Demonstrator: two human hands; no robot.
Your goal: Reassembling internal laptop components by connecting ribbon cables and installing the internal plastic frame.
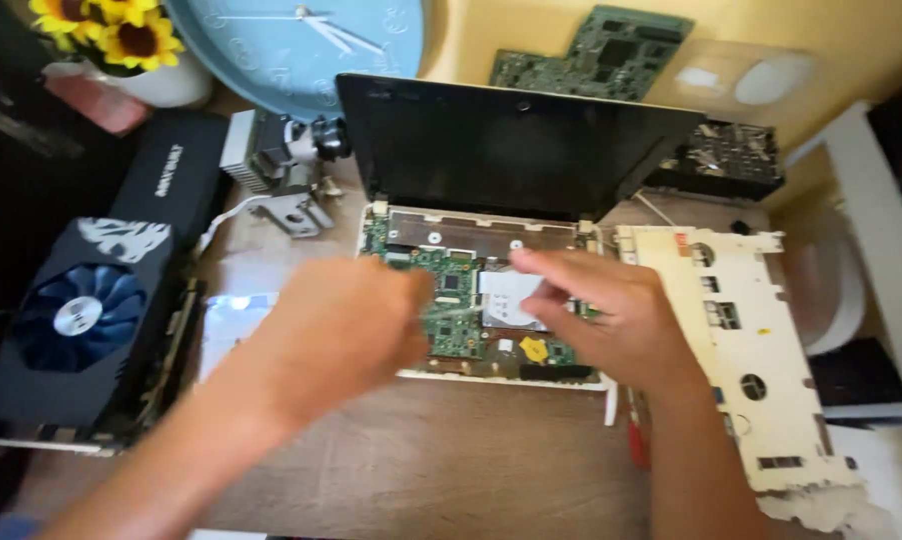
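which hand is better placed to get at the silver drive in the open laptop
Probably the right hand: its fingers already lie on the silver drive. The left hand hovers over the green board beside it, blurred.

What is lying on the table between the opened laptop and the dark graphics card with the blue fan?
In the head view, a clear shiny plastic sheet lies on the table between the laptop and the graphics card; the left hand covers part of that stretch.
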